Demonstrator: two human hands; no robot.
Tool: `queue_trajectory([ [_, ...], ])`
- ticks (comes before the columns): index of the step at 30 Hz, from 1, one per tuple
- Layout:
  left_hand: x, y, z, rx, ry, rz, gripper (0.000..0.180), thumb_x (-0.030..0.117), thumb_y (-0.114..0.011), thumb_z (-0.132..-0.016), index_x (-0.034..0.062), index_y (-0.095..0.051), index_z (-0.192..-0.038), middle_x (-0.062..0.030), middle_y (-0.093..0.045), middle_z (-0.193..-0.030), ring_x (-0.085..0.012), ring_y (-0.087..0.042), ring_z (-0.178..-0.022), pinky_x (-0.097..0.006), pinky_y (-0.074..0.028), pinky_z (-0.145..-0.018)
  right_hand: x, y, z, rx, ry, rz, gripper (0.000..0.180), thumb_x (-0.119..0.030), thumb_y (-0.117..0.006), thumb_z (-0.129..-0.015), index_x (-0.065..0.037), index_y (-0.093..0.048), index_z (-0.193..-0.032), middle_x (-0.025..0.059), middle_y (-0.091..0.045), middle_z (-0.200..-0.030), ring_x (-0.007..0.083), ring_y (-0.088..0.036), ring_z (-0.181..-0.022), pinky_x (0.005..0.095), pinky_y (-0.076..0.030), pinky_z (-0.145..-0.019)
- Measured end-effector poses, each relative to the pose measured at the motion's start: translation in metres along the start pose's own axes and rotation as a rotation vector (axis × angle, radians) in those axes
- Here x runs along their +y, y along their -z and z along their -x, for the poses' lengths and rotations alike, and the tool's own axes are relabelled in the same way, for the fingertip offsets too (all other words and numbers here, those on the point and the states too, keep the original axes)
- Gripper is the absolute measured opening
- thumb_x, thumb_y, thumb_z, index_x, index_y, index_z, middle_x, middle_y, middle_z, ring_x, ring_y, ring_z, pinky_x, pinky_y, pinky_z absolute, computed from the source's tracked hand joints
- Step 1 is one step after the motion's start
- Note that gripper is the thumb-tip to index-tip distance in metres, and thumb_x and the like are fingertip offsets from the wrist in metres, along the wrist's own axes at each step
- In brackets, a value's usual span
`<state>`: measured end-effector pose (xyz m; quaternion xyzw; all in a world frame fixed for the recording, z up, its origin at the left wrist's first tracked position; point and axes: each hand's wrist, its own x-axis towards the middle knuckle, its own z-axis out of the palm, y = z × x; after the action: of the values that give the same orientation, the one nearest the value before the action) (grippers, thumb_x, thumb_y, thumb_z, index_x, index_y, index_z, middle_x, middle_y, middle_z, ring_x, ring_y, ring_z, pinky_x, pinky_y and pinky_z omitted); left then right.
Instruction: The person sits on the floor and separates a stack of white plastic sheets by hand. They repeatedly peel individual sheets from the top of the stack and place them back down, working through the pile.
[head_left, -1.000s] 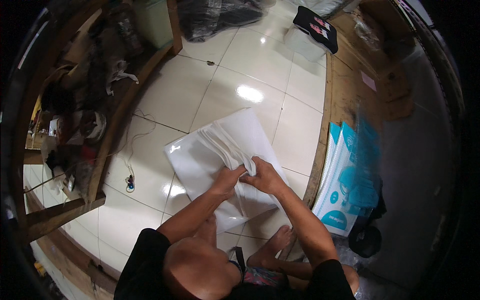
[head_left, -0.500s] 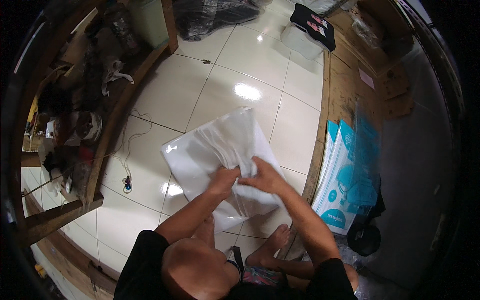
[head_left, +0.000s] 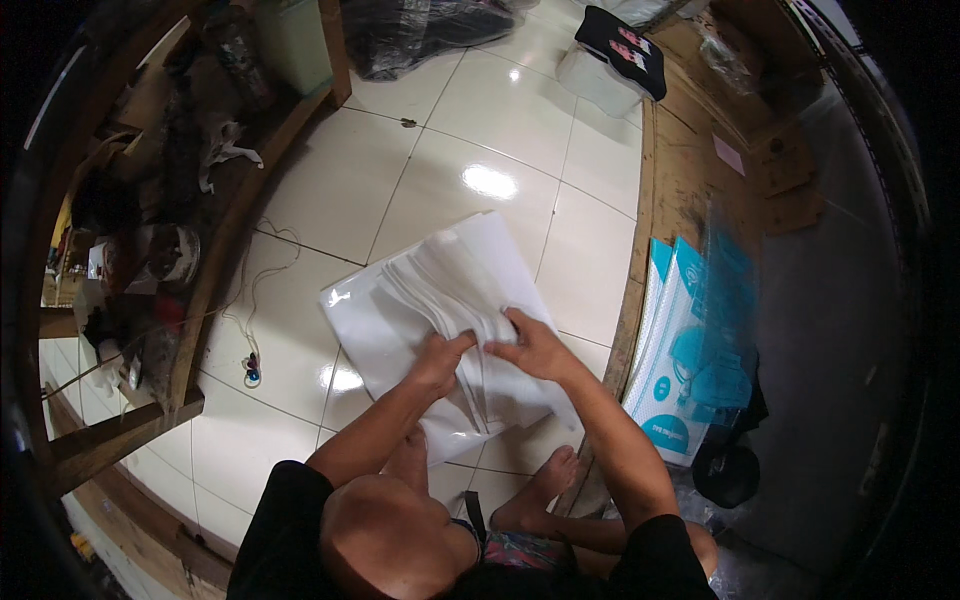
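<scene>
A pile of white plastic sheets (head_left: 375, 325) lies at a slant on the tiled floor in front of me. Its upper layers, translucent and thin, are bunched into a fanned ridge of folds (head_left: 430, 275) that runs down toward my hands. My left hand (head_left: 440, 362) is closed on the near left side of these folds, thumb on top and fingertips hidden by the plastic. On the other side my right hand (head_left: 528, 348) pinches the sheets, its thumb pointing toward the left one. A small gap separates the two hands. Glossy white plastic spreads flat below and around the bunched part.
Blue-and-white printed packs (head_left: 675, 350) lean on the right by a wooden board (head_left: 645, 180). A cluttered wooden shelf (head_left: 235, 230) stands left, with a thin cord (head_left: 250, 310) on the floor beside it. Ahead are a white stool (head_left: 600, 80) with a black cloth and dark plastic-wrapped bundles (head_left: 420, 35).
The folds between my hands have spread into a wider, more even fan. Both hands have shifted only slightly and still grip the sheets, a little farther apart.
</scene>
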<state>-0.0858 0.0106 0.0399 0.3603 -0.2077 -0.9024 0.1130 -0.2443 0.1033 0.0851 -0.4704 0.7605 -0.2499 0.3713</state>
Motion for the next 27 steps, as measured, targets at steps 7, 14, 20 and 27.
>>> queue_trajectory([
  [7, 0.001, 0.004, -0.002, 0.003, -0.028, -0.1, 0.04, 0.008, -0.063, -0.086, -0.0077, -0.051, -0.12, -0.016, -0.06, -0.113, -0.0248, -0.063, -0.097, -0.036, -0.054, -0.085, -0.017, -0.008, -0.004, 0.026, -0.143, -0.024, 0.046, -0.018, -0.065, -0.082, 0.003, -0.052, -0.121, 0.0195, -0.064, -0.098, 0.0262, -0.062, -0.089, 0.0342, -0.048, -0.082],
  [14, -0.003, 0.01, 0.001, 0.048, -0.019, -0.037, 0.043, 0.014, -0.067, -0.084, -0.006, -0.053, -0.12, -0.0141, -0.061, -0.11, -0.0226, -0.061, -0.098, -0.034, -0.052, -0.084, -0.007, 0.051, -0.002, 0.036, -0.202, -0.472, 0.034, -0.01, -0.057, -0.088, 0.0, -0.055, -0.12, 0.0071, -0.064, -0.105, 0.0158, -0.06, -0.094, 0.031, -0.048, -0.085],
  [20, 0.006, -0.01, 0.0, -0.011, -0.022, -0.097, 0.038, 0.016, -0.06, -0.086, -0.0059, -0.054, -0.117, -0.0115, -0.062, -0.103, -0.023, -0.062, -0.094, -0.035, -0.051, -0.087, -0.03, 0.0, -0.007, -0.133, -0.111, 0.045, 0.053, -0.028, -0.07, -0.081, 0.002, -0.053, -0.121, 0.0249, -0.063, -0.107, 0.0362, -0.061, -0.103, 0.0383, -0.047, -0.09],
  [27, 0.008, 0.012, 0.007, -0.141, 0.06, 0.113, 0.037, 0.004, -0.055, -0.084, -0.0089, -0.05, -0.119, -0.0188, -0.061, -0.109, -0.0293, -0.063, -0.099, -0.042, -0.053, -0.09, 0.026, 0.023, -0.006, 0.031, -0.092, -0.2, 0.053, -0.02, -0.07, -0.079, 0.005, -0.052, -0.122, 0.0223, -0.065, -0.102, 0.028, -0.064, -0.095, 0.0358, -0.049, -0.085],
])
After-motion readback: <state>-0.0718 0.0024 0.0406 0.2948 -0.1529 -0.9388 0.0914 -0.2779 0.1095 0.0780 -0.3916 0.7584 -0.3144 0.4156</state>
